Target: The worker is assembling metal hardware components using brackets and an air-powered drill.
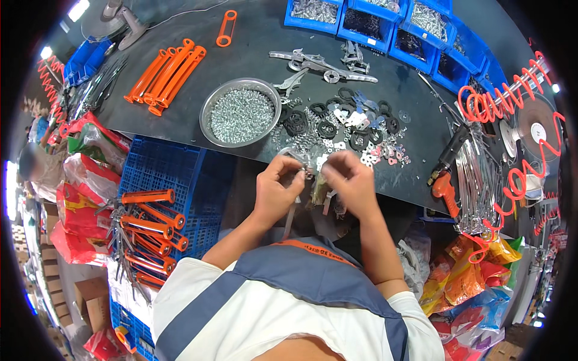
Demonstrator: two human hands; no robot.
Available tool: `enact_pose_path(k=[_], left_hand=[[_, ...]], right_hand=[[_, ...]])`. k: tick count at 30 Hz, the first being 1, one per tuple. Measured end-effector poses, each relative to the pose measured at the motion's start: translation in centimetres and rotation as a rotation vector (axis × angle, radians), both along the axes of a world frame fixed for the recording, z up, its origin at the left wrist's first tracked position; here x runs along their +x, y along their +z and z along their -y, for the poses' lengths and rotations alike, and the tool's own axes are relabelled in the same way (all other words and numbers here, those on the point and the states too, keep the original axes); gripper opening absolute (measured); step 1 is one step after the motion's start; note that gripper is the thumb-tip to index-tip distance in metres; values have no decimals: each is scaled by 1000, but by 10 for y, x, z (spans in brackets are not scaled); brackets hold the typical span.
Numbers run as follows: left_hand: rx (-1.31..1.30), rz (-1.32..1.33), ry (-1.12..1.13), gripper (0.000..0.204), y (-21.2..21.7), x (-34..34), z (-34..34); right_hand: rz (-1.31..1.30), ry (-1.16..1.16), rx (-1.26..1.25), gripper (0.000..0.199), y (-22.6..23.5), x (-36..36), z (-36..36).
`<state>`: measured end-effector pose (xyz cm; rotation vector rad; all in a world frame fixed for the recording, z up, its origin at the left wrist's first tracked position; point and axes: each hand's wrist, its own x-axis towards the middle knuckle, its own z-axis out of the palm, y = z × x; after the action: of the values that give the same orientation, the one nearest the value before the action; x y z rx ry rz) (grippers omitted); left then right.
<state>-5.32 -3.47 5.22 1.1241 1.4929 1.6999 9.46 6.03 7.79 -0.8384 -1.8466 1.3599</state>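
At the near edge of the dark workbench, my left hand (277, 188) is closed, thumb and forefinger pinching a small grey metal part whose exact kind is unclear. My right hand (352, 183) is a little to its right, its thumb and fingers drawn together; anything between them is too small to make out. Just beyond both hands lies a loose spread of small parts: black rings (326, 130), springs (299, 142) and white pieces (357, 120). A round metal bowl (205, 123) full of small shiny hardware stands left of the spread.
Grey metal brackets (330, 76) lie beyond the parts. Orange frames (171, 75) are grouped at the far left. Blue bins (367, 43) of hardware line the back. A power screwdriver (445, 180) with a red coiled hose (519, 201) is at right. A blue crate (162, 162) stands at left.
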Motion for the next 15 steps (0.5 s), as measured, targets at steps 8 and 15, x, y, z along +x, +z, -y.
enact_pose_path(k=[8,15], left_hand=[[-47,317,-79,9,-5,-17,9],[-115,602,-127,10,4,-26,10]], right_hand=[[481,-255,637,13,-44,-42,-145],[711,-176,722,12,-52,-54,-165]])
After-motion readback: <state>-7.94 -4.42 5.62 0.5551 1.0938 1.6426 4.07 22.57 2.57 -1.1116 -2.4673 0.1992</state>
